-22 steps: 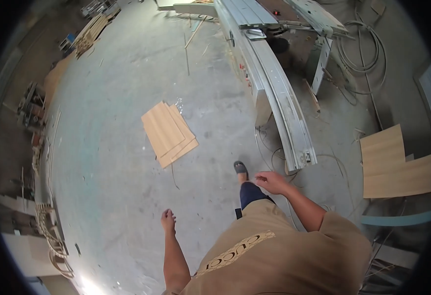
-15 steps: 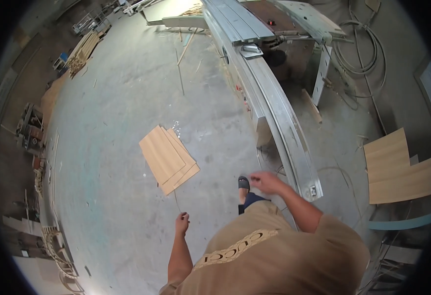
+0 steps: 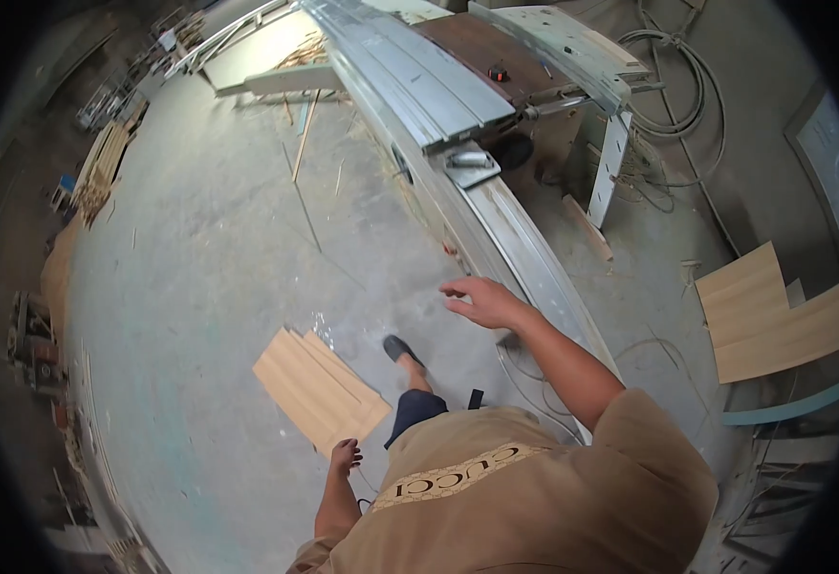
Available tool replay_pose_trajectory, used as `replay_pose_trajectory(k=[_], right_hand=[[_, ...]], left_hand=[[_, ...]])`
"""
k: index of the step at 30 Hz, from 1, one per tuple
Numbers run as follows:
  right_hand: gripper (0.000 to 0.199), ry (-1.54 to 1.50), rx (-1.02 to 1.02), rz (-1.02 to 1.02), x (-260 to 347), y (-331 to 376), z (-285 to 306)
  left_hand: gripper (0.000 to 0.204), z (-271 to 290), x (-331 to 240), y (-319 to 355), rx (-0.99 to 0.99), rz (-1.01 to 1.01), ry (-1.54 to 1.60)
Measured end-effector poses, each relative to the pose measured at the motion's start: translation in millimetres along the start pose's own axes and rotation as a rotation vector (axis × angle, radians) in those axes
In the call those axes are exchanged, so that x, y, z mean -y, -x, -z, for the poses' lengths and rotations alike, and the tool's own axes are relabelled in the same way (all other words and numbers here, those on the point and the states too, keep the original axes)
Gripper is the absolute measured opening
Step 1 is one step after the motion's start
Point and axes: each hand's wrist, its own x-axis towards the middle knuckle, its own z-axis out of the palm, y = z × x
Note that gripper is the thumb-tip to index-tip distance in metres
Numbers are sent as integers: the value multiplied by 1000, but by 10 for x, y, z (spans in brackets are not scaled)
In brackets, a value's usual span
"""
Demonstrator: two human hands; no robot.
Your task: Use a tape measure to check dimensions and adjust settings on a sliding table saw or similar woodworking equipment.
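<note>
My right hand [image 3: 481, 301] is raised with fingers spread, empty, hovering beside the long grey sliding rail of a panel saw [image 3: 496, 225]. My left hand [image 3: 345, 456] hangs low at my side, loosely open and empty, just right of a stack of light wood boards [image 3: 319, 387] lying on the concrete floor. One foot in a dark shoe [image 3: 402, 350] is planted between the boards and the rail.
The saw's table [image 3: 496, 67] stretches away at the top, with cables [image 3: 673, 57] behind it. More light wood panels [image 3: 768, 316] lie at the right. Timber and racks [image 3: 94, 172] line the left wall. Thin wood strips [image 3: 305, 143] lie on the floor.
I have walked forward along the rail; the board stack now sits close by my left hand. My right hand has lifted higher toward the rail.
</note>
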Motion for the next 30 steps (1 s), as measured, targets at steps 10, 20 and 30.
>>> replay_pose_trajectory(k=[10, 20, 30], right_hand=[[30, -267, -643, -522, -766, -676, 381], [27, -73, -940, -712, -1422, -1636, 1277], [33, 63, -1109, -573, -3457, -3999, 3433]], left_hand=[[50, 286, -4466, -2150, -30, -692, -546], [41, -1870, -7637, -1458, 357, -1280, -445], [46, -2391, -8899, -978, 464, -1413, -640]])
